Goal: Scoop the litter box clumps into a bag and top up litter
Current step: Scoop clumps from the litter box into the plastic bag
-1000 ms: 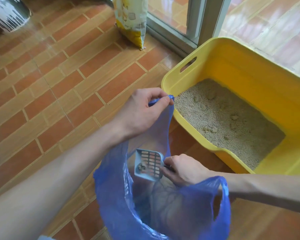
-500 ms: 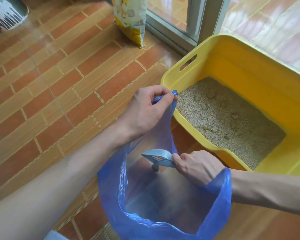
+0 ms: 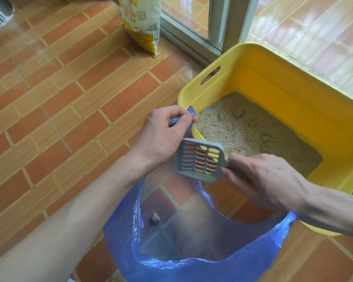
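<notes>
The right hand (image 3: 261, 180) is closed around the dark handle of the gray slotted scoop (image 3: 200, 162). The scoop looks empty, and its open front points left, toward the left hand (image 3: 163, 137). Its long line runs left to right, from the scoop mouth back to the right hand's wrist.

The left hand pinches the top edge of the blue plastic bag (image 3: 202, 267) between thumb and fingers and holds it up, right beside the near corner of the yellow litter box (image 3: 293, 82). The bag mouth hangs open under the scoop. 1 small gray clump (image 3: 155, 217) lies inside the bag.

The litter (image 3: 253, 135) lies up and to the right of the scoop, just past the yellow rim. A few lumps sit on top of it, such as 1 clump in the litter (image 3: 229, 126). The right hand is the nearer hand to them, and it has the tool.

I think the next move is another scoop. For that, the scoop mouth must turn away from the bag and face the litter, then go over the rim and dip down. The left hand should keep the bag open and close to the box.

A yellow and white litter sack (image 3: 141, 23) stands on the tiled floor (image 3: 59, 98) well apart, by the glass door. Topping up is not yet done.
</notes>
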Tool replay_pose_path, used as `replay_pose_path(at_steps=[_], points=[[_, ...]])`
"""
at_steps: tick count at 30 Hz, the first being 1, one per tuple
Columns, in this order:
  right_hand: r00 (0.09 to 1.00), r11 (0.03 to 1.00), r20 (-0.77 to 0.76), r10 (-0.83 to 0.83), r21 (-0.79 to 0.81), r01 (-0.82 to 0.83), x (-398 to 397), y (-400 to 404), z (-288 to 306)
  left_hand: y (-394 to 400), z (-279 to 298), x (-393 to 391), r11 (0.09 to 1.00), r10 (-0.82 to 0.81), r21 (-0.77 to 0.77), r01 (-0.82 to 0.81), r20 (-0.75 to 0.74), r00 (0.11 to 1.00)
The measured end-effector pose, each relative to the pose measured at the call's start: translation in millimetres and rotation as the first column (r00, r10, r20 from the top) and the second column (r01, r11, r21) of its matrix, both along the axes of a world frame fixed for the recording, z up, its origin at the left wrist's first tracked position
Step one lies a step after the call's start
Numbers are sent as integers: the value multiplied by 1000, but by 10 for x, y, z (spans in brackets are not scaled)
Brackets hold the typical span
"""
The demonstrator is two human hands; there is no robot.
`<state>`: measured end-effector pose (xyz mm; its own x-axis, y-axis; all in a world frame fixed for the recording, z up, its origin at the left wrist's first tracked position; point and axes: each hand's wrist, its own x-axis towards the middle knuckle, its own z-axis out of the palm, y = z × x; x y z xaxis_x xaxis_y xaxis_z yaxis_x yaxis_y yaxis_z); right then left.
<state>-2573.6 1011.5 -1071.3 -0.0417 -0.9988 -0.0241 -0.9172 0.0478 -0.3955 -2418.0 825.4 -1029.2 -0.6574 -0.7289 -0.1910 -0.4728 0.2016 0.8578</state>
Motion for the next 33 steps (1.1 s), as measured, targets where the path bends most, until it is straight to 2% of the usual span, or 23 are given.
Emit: replay_pose_path(at_steps=[6, 10, 14, 22, 33], points=[[984, 986, 64, -166, 38, 164, -444, 214, 30, 7, -2, -37, 999, -40, -6, 40, 29, 999], [929, 912, -76, -362, 180, 370, -850, 297, -239, -71, -54, -11, 999, -10, 36, 11, -27, 1000], [877, 822, -220, -426, 310, 477, -1095, 360, -428, -90, -56, -34, 998, 16, 69, -10, -92, 996], [868, 782, -295, -401, 383, 491, -1065, 358, -585, -83, -39, -59, 998, -6, 59, 13, -131, 991], [895, 780, -76, -439, 462, 422, -913, 200, -658, -82, -82, -55, 998, -5, 60, 10, -91, 996]])
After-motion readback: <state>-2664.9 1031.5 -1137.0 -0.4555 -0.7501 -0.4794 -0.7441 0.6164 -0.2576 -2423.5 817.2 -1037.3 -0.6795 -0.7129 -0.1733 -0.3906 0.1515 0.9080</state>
